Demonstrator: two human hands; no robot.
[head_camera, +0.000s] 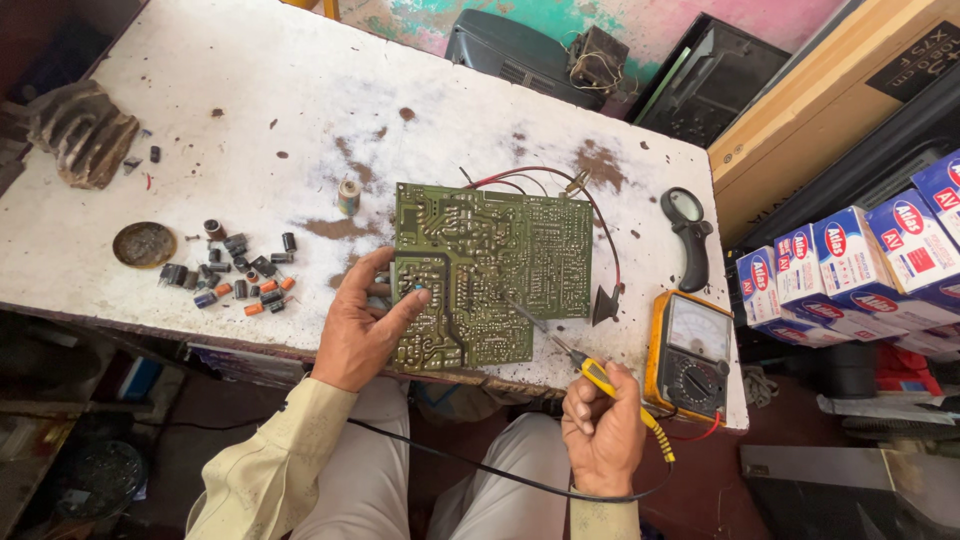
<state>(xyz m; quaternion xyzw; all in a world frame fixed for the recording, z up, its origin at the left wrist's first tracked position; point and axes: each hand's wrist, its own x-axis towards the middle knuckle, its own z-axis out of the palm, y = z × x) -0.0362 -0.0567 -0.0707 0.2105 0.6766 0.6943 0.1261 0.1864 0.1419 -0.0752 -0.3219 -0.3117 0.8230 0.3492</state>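
The green board (490, 275) lies flat on the white table (250, 90), near the front edge. Its shiny solder side faces up.

The left hand (362, 325) holds the board at its left edge. The thumb lies on top of the board and the other fingers curl under it, so the fingers are clamped on the board.

The right hand (602, 430) is just off the front of the table. Its fingers are shut tight around a yellow iron (600, 377). The thin metal tip goes up and left from the fingers and touches the board near the middle. A black cord (470, 465) runs from below this hand, across the person's lap.

Just right of the right fingers sits a yellow meter (690, 357) with a dial. Above the meter lies a black magnifier (688, 235). Red and black wires (590, 210) curve around the board's top right corner.

Left of the left fingers is a heap of small parts (240, 272), some black and some orange. Farther left is a round tin lid (144, 244). Above the left fingers, just past the board's top left corner, stands a small spool (348, 195). A grey metal lump (85, 132) sits far off at the table's left end.

Blue and white boxes (860, 265) are stacked well to the right of the table.
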